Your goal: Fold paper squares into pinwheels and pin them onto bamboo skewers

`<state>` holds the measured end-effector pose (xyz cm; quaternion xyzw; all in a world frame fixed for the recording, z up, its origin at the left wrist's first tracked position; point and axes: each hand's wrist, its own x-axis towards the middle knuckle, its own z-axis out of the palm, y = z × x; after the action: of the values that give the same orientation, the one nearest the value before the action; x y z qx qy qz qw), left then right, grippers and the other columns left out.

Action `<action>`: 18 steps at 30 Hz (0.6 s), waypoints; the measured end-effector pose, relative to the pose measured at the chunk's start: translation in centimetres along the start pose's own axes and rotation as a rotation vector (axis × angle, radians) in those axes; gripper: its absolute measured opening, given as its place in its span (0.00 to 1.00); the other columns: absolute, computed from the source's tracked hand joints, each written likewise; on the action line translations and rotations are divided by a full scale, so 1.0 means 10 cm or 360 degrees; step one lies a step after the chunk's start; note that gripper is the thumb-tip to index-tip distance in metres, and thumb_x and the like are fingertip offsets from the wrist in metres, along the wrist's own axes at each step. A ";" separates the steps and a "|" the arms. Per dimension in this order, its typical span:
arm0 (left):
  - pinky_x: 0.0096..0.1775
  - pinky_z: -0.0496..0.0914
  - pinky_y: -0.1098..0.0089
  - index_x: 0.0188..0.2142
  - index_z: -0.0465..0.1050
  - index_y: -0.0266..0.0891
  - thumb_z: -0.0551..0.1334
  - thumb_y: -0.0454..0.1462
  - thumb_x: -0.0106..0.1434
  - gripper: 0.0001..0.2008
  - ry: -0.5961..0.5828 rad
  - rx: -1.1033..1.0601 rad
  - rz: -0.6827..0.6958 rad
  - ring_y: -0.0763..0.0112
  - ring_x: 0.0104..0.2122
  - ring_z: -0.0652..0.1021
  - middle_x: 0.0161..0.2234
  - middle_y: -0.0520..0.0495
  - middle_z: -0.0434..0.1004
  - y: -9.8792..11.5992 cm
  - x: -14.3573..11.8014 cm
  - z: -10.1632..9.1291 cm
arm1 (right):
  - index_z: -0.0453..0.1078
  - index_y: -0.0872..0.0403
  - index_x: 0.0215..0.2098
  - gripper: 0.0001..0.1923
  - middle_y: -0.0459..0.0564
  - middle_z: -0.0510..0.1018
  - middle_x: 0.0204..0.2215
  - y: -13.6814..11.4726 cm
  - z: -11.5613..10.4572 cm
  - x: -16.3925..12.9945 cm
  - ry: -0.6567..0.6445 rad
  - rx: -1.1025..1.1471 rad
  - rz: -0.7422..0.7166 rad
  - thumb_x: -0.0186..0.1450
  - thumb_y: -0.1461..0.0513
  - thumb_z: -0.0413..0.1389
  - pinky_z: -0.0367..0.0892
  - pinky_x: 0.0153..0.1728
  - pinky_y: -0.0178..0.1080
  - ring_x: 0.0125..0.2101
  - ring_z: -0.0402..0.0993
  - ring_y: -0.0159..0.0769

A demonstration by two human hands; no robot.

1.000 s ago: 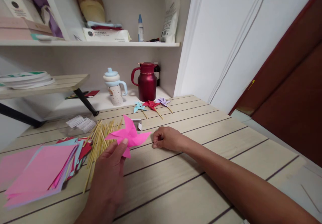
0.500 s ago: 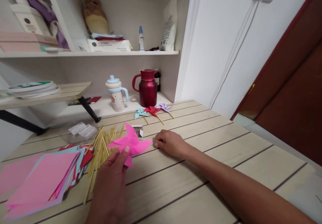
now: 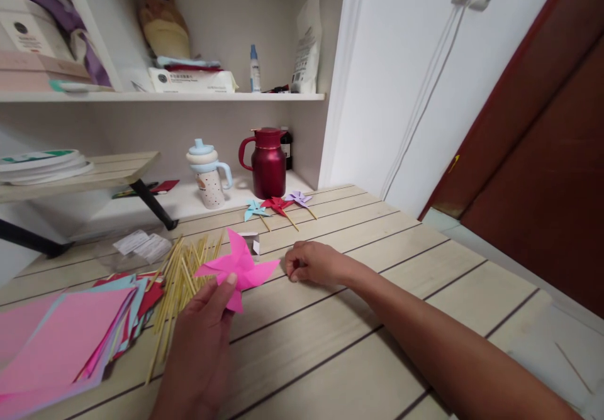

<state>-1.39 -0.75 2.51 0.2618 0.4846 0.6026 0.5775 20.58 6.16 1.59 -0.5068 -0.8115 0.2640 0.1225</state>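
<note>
A bright pink paper pinwheel [image 3: 243, 268] is pinched between the thumb and fingers of my left hand [image 3: 207, 319], held above the table with its blades spread. Just to its right, my right hand [image 3: 311, 263] rests low over the tabletop with fingers curled together; anything between the fingertips is hidden or too small to make out. Behind the pinwheel, partly covered, is a small white box [image 3: 252, 242]. Bamboo sticks [image 3: 177, 291] lie in a loose heap left of the pinwheel. Pink paper sheets [image 3: 70, 338] are stacked over blue and red ones farther left.
Blue [image 3: 255, 209], red [image 3: 277, 205] and purple pinwheels [image 3: 299, 198] on sticks lie at the table's back. Behind them stand a red jug [image 3: 268, 165] and a speckled cup [image 3: 210, 184]. A clear plastic packet [image 3: 141, 245] and a raised wooden stand [image 3: 117, 170] are at left.
The view has swung slightly right, so everything sits farther left. My right hand's fingers have shifted a little, still curled. My left hand keeps hold of the pink pinwheel.
</note>
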 end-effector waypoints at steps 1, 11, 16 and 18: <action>0.32 0.67 0.76 0.23 0.76 0.41 0.75 0.39 0.44 0.10 -0.0014 -0.0002 -0.0002 0.74 0.29 0.70 0.24 0.56 0.72 0.00 0.00 0.00 | 0.76 0.51 0.31 0.05 0.45 0.76 0.36 0.00 0.01 0.00 0.0016 0.0007 0.0004 0.58 0.67 0.59 0.58 0.33 0.33 0.34 0.70 0.34; 0.32 0.66 0.76 0.23 0.74 0.41 0.73 0.39 0.46 0.10 -0.0042 0.0013 0.0024 0.75 0.28 0.68 0.24 0.57 0.71 0.00 0.00 0.01 | 0.77 0.52 0.29 0.06 0.44 0.79 0.29 0.12 0.07 0.07 0.0215 0.0065 0.0101 0.58 0.68 0.59 0.59 0.30 0.32 0.31 0.72 0.32; 0.30 0.65 0.75 0.22 0.74 0.41 0.74 0.40 0.45 0.10 -0.0032 -0.0009 -0.0025 0.74 0.27 0.67 0.23 0.57 0.69 0.02 -0.04 0.04 | 0.80 0.51 0.31 0.09 0.47 0.79 0.37 0.16 0.09 0.10 0.0313 0.0039 0.0098 0.61 0.67 0.58 0.62 0.36 0.33 0.36 0.74 0.35; 0.31 0.66 0.75 0.23 0.75 0.41 0.74 0.39 0.45 0.10 -0.0034 -0.0028 -0.0056 0.74 0.28 0.68 0.24 0.57 0.70 0.03 -0.06 0.05 | 0.80 0.50 0.32 0.09 0.49 0.79 0.38 0.18 0.08 0.10 0.0340 0.0036 0.0102 0.62 0.66 0.57 0.63 0.38 0.34 0.38 0.74 0.36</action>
<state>-0.99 -1.17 3.11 0.2546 0.4776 0.5936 0.5956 21.06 7.41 -0.14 -0.5564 -0.7741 0.2213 0.2054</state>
